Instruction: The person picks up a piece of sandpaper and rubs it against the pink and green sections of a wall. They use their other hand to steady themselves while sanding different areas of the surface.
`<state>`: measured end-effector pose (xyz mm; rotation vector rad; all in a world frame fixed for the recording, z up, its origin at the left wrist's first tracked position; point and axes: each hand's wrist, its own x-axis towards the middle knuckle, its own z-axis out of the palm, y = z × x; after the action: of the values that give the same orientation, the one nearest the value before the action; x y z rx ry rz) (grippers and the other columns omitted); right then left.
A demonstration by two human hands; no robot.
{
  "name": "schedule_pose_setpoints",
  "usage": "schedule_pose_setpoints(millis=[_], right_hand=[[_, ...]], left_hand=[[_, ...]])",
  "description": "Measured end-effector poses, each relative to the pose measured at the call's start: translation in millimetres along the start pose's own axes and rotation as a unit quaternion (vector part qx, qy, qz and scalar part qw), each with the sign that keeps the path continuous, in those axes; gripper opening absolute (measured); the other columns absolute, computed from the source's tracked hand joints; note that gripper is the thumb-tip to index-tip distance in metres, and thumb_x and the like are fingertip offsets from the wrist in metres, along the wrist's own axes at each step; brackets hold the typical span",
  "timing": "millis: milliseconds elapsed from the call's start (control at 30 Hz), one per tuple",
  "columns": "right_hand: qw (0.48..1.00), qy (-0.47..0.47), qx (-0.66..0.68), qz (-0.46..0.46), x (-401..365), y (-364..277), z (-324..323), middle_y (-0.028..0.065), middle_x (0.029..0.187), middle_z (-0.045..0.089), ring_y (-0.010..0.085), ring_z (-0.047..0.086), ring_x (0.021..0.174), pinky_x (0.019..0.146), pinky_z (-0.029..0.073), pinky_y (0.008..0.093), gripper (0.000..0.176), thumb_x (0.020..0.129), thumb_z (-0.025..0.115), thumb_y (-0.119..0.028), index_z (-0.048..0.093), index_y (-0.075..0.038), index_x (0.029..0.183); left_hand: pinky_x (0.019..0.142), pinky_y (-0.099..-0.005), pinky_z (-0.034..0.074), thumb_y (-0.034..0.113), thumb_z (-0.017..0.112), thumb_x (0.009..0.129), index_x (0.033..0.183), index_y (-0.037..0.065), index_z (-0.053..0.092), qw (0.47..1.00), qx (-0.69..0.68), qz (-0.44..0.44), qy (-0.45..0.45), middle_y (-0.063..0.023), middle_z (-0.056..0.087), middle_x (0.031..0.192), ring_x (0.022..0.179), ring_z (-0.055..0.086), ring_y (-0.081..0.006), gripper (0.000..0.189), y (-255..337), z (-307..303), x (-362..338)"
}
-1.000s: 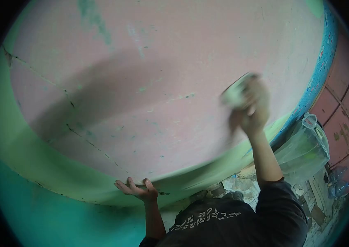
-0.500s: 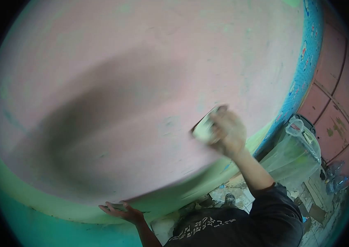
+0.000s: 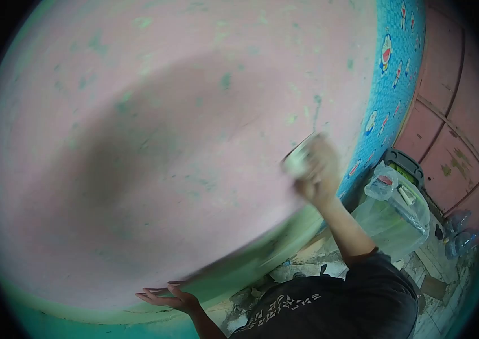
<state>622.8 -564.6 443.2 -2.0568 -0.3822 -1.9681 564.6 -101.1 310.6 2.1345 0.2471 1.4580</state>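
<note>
A pink wall (image 3: 194,169) with green scuffs and patches fills most of the view. My right hand (image 3: 318,166), blurred by motion, is closed round a pale flat block (image 3: 296,161) held at the wall's right part. Low on the wall, my left hand (image 3: 169,296) has its fingers spread near the pink surface's lower edge and holds nothing. A large soft shadow lies across the wall left of my right hand.
Blue patterned wall covering (image 3: 386,85) borders the pink area. At the right are a clear plastic bag (image 3: 392,220), a grey-rimmed bin (image 3: 406,164), plastic bottles (image 3: 460,240) and a reddish panelled surface (image 3: 442,124). Debris lies on the floor tiles.
The view has shifted, showing more of the blue covering. My right hand, still round the block, appears slightly farther right and up. My left hand appears slightly lower.
</note>
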Motion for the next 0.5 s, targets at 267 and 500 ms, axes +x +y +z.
schedule_pose_setpoints(millis=[267,500], right_hand=[[0.987,0.054,-0.031,0.145,12,75,-23,0.0238,0.128,0.070,0.0434,0.068,0.119,0.110,0.049,0.0540,0.021,0.103,0.059,-0.008,0.067,-0.001,0.120],[0.977,0.080,-0.024,0.197,5,101,-33,0.0231,0.128,0.072,0.0416,0.066,0.126,0.110,0.050,0.0483,0.031,0.108,0.054,-0.012,0.065,0.006,0.131]], left_hand=[[0.126,-0.0631,0.023,0.054,0.048,0.107,0.160,-0.008,0.026,0.999,0.025,-0.012,-0.037,-0.0289,0.010,0.173,0.159,0.017,-0.0475,0.084,41,13,-26],[0.126,-0.0622,0.024,0.050,0.050,0.108,0.161,-0.007,0.025,1.000,0.019,0.005,-0.010,-0.0286,0.010,0.172,0.159,0.018,-0.0457,0.082,48,22,-23]])
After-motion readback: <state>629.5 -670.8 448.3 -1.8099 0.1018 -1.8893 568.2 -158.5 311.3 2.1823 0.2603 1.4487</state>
